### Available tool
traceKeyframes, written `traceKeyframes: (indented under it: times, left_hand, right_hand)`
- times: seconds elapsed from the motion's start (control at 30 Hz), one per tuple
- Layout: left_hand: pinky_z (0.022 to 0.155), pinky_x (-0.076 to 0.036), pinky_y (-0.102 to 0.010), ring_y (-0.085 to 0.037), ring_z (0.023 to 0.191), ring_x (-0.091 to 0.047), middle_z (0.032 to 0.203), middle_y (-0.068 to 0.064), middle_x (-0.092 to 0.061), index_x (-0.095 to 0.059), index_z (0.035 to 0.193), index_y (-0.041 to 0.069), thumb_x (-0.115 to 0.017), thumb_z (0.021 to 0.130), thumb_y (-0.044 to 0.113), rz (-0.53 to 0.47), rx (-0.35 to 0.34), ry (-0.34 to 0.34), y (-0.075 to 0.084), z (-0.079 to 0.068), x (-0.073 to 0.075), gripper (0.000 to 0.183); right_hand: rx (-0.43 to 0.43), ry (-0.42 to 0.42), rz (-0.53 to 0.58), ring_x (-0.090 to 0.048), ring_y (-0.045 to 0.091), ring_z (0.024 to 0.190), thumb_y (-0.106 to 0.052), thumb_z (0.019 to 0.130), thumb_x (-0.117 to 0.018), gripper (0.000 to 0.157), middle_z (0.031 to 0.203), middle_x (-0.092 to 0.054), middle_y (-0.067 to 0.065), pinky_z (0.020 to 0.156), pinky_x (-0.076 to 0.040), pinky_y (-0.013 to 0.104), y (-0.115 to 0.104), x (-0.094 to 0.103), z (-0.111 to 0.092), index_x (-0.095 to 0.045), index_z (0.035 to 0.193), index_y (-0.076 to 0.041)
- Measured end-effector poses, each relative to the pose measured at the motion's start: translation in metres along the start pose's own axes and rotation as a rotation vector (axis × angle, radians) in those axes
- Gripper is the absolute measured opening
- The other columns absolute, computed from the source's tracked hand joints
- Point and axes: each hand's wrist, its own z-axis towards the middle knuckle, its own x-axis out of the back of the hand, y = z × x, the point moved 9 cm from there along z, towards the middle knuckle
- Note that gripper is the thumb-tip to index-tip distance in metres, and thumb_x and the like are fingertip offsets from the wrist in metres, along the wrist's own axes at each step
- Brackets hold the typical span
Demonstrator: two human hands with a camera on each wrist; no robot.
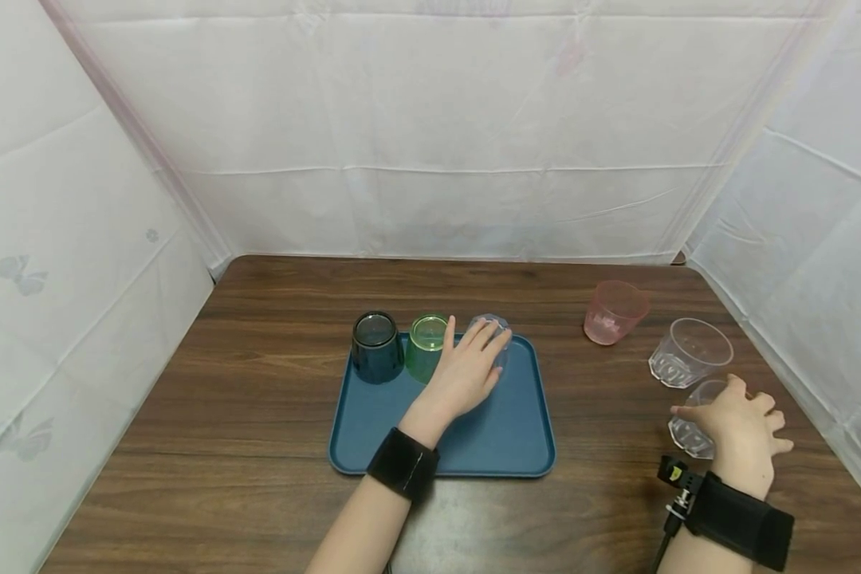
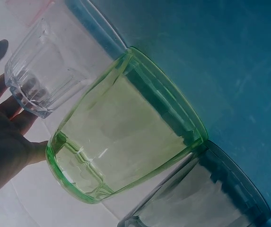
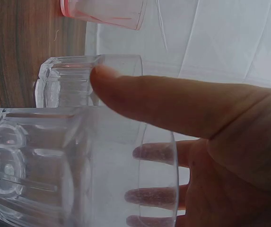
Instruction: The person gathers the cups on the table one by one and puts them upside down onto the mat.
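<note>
The left hand (image 1: pixel 462 381), fingers spread, partly hides a clear, upturned glass (image 2: pixel 50 71) at the far edge of the tray (image 1: pixel 491 446). Near the right edge of the table (image 1: pixel 244 446), the right hand (image 1: pixel 742 426) has parted fingers around an upright, transparent, thick-based tumbler (image 1: pixel 689 437); contact is unclear.

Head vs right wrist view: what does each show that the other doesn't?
Head only: blue tray, upside-down dark glass, green glass and upside-down clear glass on it, the left hand over that last one, wrist straps.

Right wrist only: the right hand's palm side, its fingertips seen through the nearest upright clear glass.

Both: that hand and glass, the second upright clear glass, pink glass, wooden table, white sheeting.
</note>
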Motion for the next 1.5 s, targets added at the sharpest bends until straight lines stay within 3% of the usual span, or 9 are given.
traceKeyframes:
  times: [0.13, 0.33, 0.47, 0.73, 1.07, 1.2, 1.5]
  left_hand:
    - [0.108, -0.005, -0.055, -0.020, 0.135, -0.023, 0.145, -0.004, -0.035, -0.037, 0.142, 0.020, -0.052, 0.091, 0.038, -0.021, -0.001, 0.003, 0.000, 0.000, 0.000, 0.056]
    - [0.109, -0.002, -0.053, -0.019, 0.136, -0.019, 0.147, -0.004, -0.032, -0.030, 0.145, 0.015, -0.034, 0.094, 0.052, -0.049, 0.008, -0.026, -0.002, 0.000, -0.003, 0.063]
    - [0.109, 0.000, -0.050, -0.019, 0.137, -0.014, 0.147, -0.004, -0.031, -0.024, 0.146, 0.011, -0.028, 0.094, 0.056, -0.102, 0.016, -0.011, -0.004, -0.003, -0.001, 0.068]
    - [0.110, 0.002, -0.047, -0.018, 0.138, -0.010, 0.148, -0.004, -0.028, -0.025, 0.146, 0.011, -0.026, 0.095, 0.055, -0.185, 0.039, 0.076, -0.009, -0.014, 0.018, 0.067]
    - [0.110, 0.001, -0.047, -0.020, 0.137, -0.016, 0.145, -0.006, -0.034, -0.030, 0.144, 0.011, -0.030, 0.095, 0.053, -0.228, 0.089, 0.176, -0.022, -0.028, 0.042, 0.064]
    - [0.110, -0.002, -0.046, -0.020, 0.136, -0.020, 0.144, -0.006, -0.036, -0.033, 0.142, 0.011, -0.031, 0.095, 0.053, -0.291, 0.109, 0.225, -0.028, -0.034, 0.051, 0.064]
    - [0.110, -0.012, -0.044, -0.019, 0.131, -0.030, 0.140, -0.008, -0.041, -0.041, 0.138, 0.009, -0.048, 0.092, 0.041, -0.454, 0.129, 0.394, -0.044, -0.046, 0.080, 0.056]
  right_hand:
    - [0.005, -0.001, 0.014, 0.003, 0.066, 0.118, -0.035, 0.075, -0.070, 0.105, 0.129, 0.004, 0.050, 0.091, -0.005, 0.076, 0.000, 0.000, 0.000, -0.001, 0.143, 0.006]
    - [-0.002, 0.008, 0.020, -0.003, 0.067, 0.115, -0.029, 0.076, -0.068, 0.099, 0.127, 0.000, 0.050, 0.091, -0.013, 0.073, 0.001, 0.000, -0.002, -0.004, 0.142, 0.007]
    - [-0.006, 0.008, 0.018, 0.000, 0.068, 0.114, -0.029, 0.076, -0.068, 0.096, 0.125, 0.001, 0.052, 0.091, -0.013, 0.073, 0.003, 0.000, -0.002, -0.008, 0.141, 0.008]
    - [0.006, 0.009, 0.011, 0.001, 0.070, 0.113, -0.030, 0.076, -0.068, 0.096, 0.124, 0.001, 0.053, 0.091, -0.011, 0.074, 0.002, 0.005, -0.004, -0.009, 0.140, 0.010]
    - [0.033, 0.050, -0.012, -0.007, 0.069, 0.111, -0.037, 0.078, -0.065, 0.095, 0.122, -0.004, 0.053, 0.088, -0.018, 0.072, -0.007, 0.014, -0.011, -0.011, 0.140, 0.010]
    - [0.047, 0.065, -0.027, -0.010, 0.069, 0.110, -0.045, 0.079, -0.063, 0.096, 0.122, -0.007, 0.053, 0.086, -0.020, 0.072, -0.011, 0.016, -0.014, -0.012, 0.140, 0.009]
    - [0.125, 0.150, -0.008, -0.018, 0.066, 0.106, -0.060, 0.076, -0.058, 0.104, 0.119, -0.015, 0.052, 0.081, -0.025, 0.070, -0.027, 0.023, -0.025, -0.013, 0.142, 0.007]
